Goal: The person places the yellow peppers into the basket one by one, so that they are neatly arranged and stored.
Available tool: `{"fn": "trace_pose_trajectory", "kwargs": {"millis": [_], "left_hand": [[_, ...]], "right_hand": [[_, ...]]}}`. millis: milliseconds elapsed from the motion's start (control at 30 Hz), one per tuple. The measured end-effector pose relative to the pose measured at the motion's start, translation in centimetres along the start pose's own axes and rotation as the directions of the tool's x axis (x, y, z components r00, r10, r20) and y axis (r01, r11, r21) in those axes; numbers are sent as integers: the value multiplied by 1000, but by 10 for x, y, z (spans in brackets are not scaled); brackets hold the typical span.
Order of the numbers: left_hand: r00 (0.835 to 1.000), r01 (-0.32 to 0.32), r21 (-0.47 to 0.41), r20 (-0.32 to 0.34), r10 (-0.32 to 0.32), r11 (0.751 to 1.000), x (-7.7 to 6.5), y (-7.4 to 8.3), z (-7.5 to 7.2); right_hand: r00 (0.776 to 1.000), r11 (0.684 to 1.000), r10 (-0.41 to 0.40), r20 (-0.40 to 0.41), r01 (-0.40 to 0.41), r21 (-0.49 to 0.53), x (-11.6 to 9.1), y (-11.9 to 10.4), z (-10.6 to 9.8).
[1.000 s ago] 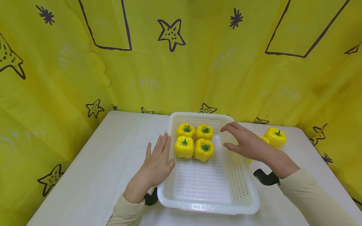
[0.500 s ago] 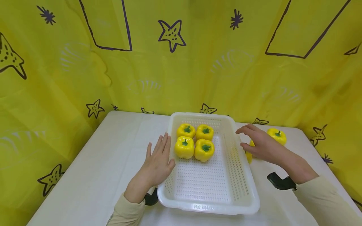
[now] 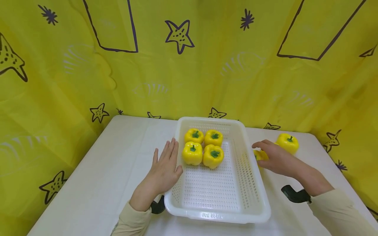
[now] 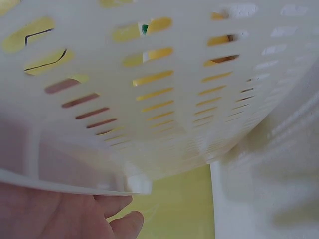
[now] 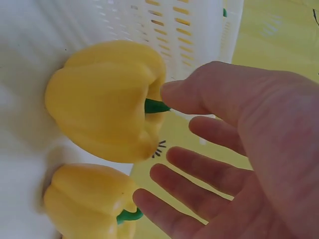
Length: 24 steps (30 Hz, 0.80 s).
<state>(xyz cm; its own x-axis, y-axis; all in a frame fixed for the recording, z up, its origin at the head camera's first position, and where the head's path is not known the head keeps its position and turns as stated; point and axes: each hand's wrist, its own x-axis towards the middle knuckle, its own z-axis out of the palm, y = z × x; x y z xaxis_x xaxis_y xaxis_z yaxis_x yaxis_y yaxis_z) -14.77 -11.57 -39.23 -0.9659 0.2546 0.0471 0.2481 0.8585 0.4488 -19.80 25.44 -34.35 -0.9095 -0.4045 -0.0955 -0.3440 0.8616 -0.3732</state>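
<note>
A white perforated plastic basket (image 3: pixel 233 219) stands on the table with several yellow bell peppers (image 3: pixel 192 158) grouped in its far left part, green stems up. My left hand (image 3: pixel 164 168) rests along the basket's left rim, fingers straight; the left wrist view has its fingertips (image 4: pixel 128 224) under the rim. Just right of the basket, my right hand (image 3: pixel 277 159) hovers over a yellow bell pepper (image 5: pixel 107 99), partly hidden by the hand in the head view. In the right wrist view the thumb is right at its green stem, the other fingers spread and relaxed.
Another yellow bell pepper (image 5: pixel 87 201) lies beside the one near my right hand. One bell pepper (image 3: pixel 287 143) sits toward the table's far right corner. A yellow patterned curtain (image 3: pixel 206 82) hangs behind and around the white table (image 3: pixel 124 147).
My right hand has moved from above the basket's inside, rightward over its right rim, and lowered toward the bell pepper outside. The left hand and the basket have stayed put.
</note>
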Motion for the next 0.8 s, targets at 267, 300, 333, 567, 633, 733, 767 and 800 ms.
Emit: {"fn": "trace_pose_trajectory", "kwargs": {"millis": [267,300,333,567,633,733,767,800], "left_hand": [[1000,-2,-3,-3,2,1000,0,-1,1],[1000,-1,-3,-3,1,1000,0,-1,1],[1000,-1,-3,-2,1,1000,0,-1,1],[1000,6,1,6,-6,1000,0,1,1],[1000,5,-3,6,-5,1000,0,0,1],[1000,3,-5,6,-3,1000,1,0,0],[1000,1,-5,4,-1,1000,1,0,0],[1000,2,-6,5,-2,1000,1,-1,0]], "right_hand": [[999,1000,-19,32,19,4,5,3,11],[999,1000,-20,34,20,10,6,3,12],[999,1000,-15,34,14,13,7,2,13],[997,999,47,68,-49,19,11,5,18],[997,999,39,73,-40,4,10,7,18],[996,1000,7,85,-6,-18,6,9,16],[996,1000,8,91,-7,-21,5,9,15],[995,1000,7,95,-4,-26,3,9,15]]}}
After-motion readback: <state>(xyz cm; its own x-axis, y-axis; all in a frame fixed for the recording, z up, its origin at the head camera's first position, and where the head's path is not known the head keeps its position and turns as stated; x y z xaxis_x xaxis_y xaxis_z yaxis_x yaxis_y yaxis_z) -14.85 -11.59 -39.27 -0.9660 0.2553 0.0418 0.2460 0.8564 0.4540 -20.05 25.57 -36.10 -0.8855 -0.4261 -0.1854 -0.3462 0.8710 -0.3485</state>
